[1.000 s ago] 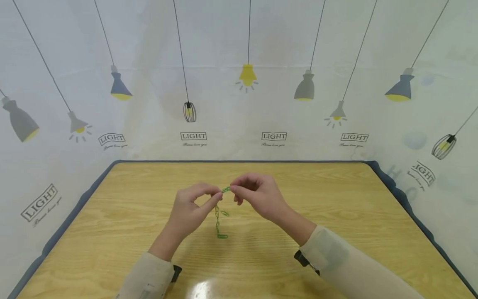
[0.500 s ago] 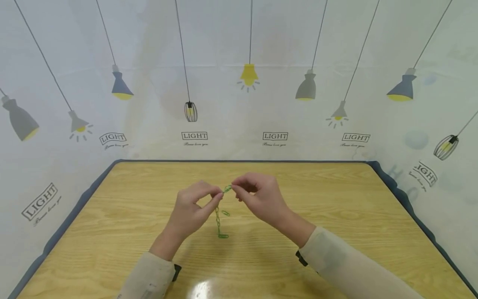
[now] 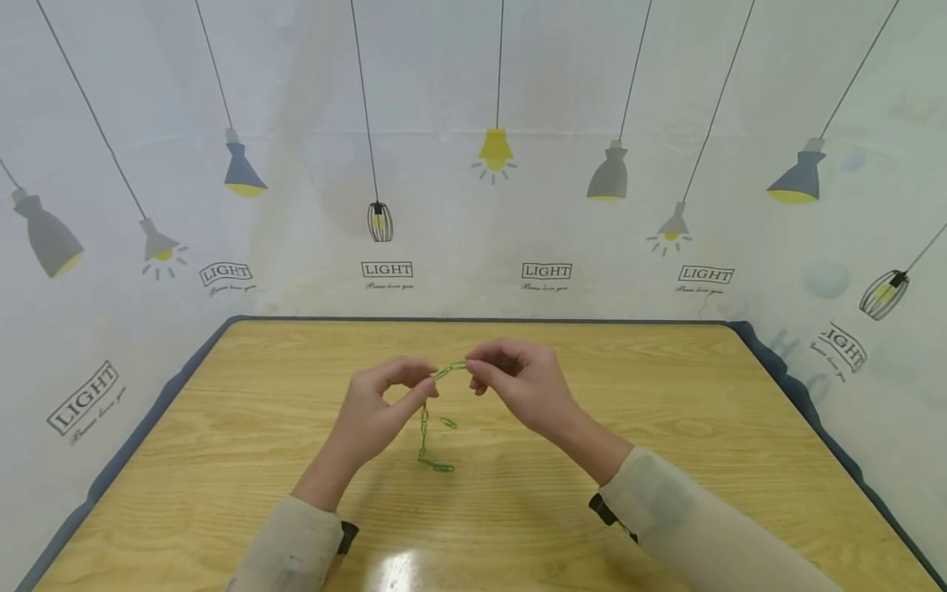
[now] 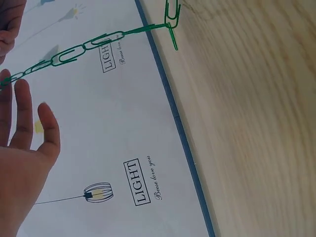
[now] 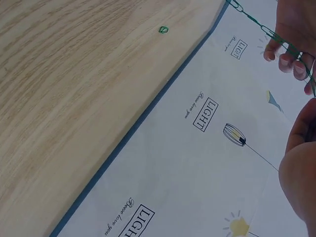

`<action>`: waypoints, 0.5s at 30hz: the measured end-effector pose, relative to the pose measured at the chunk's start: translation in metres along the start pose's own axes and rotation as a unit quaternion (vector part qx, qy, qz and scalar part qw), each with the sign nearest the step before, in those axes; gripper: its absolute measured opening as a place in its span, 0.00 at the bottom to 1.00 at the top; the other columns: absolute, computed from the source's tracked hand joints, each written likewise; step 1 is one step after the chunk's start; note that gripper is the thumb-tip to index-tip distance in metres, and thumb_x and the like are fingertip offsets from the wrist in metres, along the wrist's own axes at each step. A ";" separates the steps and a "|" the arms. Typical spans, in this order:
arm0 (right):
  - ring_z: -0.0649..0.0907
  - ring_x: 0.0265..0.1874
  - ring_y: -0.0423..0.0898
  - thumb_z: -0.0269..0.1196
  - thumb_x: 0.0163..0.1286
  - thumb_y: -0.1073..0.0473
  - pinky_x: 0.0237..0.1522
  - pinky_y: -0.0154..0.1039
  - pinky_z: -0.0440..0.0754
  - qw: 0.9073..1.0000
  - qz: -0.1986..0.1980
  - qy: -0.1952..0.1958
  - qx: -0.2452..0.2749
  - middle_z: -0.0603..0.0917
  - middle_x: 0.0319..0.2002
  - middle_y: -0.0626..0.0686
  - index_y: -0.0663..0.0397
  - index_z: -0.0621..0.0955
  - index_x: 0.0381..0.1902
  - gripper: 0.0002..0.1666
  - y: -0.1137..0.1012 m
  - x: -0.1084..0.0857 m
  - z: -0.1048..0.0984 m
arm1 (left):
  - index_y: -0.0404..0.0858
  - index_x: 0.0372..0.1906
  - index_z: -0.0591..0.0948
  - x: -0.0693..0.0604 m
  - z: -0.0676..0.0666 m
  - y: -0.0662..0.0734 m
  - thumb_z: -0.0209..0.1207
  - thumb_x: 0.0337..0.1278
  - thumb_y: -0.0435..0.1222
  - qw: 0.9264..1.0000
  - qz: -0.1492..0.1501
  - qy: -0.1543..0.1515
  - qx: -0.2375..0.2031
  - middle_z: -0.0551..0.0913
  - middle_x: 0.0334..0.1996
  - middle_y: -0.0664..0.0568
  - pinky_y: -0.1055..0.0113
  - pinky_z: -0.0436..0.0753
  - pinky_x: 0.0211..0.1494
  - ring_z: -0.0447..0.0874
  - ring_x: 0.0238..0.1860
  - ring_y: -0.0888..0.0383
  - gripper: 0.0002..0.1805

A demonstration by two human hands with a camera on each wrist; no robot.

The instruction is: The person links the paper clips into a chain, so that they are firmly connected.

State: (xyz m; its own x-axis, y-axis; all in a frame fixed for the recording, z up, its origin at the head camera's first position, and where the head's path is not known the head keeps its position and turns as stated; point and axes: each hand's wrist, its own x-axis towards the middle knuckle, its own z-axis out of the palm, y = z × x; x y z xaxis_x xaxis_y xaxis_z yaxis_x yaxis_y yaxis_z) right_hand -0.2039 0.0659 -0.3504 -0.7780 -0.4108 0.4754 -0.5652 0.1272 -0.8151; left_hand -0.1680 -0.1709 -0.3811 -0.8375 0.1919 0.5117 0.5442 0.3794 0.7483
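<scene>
A chain of green paper clips [image 3: 424, 427] runs between both hands and hangs down to the table. My left hand [image 3: 379, 409] pinches it between thumb and forefinger near its upper part. With thumb and forefinger, my right hand [image 3: 527, 388] holds the clip at the upper end, just to the right. Linked clips slant taut between the hands. The chain's lower end lies bent on the wood. In the left wrist view the hanging chain [image 4: 148, 29] passes the left hand's other fingers, which are spread. One loose green paper clip [image 3: 448, 423] lies beside the chain.
The wooden table [image 3: 629, 370] has a dark blue edge [image 3: 473, 319] at the back. Behind it stands a pale backdrop [image 3: 444, 205] printed with lamps and the word LIGHT. Dark straps show at both sleeve cuffs.
The right hand has moved slightly right and up, so more of the clips show stretched between the hands. The hanging part of the chain has swung a little left.
</scene>
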 end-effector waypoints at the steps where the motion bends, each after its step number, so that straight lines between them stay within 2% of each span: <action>1: 0.89 0.29 0.40 0.67 0.75 0.67 0.36 0.39 0.91 1.000 -0.006 -0.003 0.001 0.91 0.33 0.63 0.64 0.89 0.44 0.05 -0.001 0.000 0.000 | 0.40 0.55 0.86 0.000 0.000 0.001 0.64 0.75 0.35 1.000 -0.017 -0.014 -0.008 0.93 0.38 0.52 0.55 0.88 0.59 0.90 0.42 0.62 0.10; 3: 0.90 0.30 0.43 0.67 0.75 0.67 0.36 0.39 0.92 1.000 -0.021 -0.011 0.001 0.91 0.33 0.61 0.64 0.89 0.44 0.05 -0.002 0.001 0.001 | 0.41 0.60 0.84 0.000 0.000 0.002 0.62 0.77 0.36 0.998 -0.040 -0.040 -0.029 0.93 0.40 0.51 0.47 0.85 0.64 0.91 0.44 0.60 0.13; 6: 0.91 0.31 0.51 0.67 0.75 0.68 0.37 0.41 0.92 0.999 -0.044 -0.028 0.006 0.92 0.34 0.60 0.63 0.89 0.44 0.05 -0.003 0.001 0.003 | 0.42 0.60 0.84 0.001 0.001 0.004 0.60 0.79 0.38 0.995 -0.054 -0.058 -0.052 0.92 0.41 0.51 0.39 0.82 0.67 0.90 0.46 0.58 0.13; 10: 0.91 0.31 0.57 0.67 0.74 0.69 0.37 0.44 0.93 0.997 -0.061 -0.045 0.012 0.91 0.35 0.60 0.64 0.88 0.44 0.05 -0.005 0.002 0.005 | 0.43 0.54 0.86 0.002 0.002 0.004 0.60 0.80 0.40 0.995 -0.060 -0.049 -0.060 0.91 0.39 0.52 0.42 0.82 0.66 0.88 0.47 0.60 0.09; 15: 0.91 0.31 0.54 0.67 0.75 0.69 0.37 0.46 0.93 0.997 -0.053 -0.052 0.009 0.91 0.34 0.60 0.66 0.88 0.44 0.05 -0.006 0.002 0.006 | 0.41 0.47 0.87 0.004 0.000 0.007 0.61 0.79 0.38 0.995 -0.062 -0.038 -0.068 0.90 0.37 0.50 0.47 0.83 0.62 0.87 0.43 0.60 0.07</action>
State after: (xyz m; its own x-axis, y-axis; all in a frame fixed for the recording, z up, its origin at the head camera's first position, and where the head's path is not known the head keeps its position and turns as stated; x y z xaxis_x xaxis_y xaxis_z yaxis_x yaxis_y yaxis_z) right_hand -0.2005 0.0583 -0.3464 -0.6804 -0.5128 0.5235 -0.6377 0.0624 -0.7678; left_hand -0.1671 -0.1673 -0.3742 -0.8975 0.2210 0.3817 0.4332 0.2795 0.8569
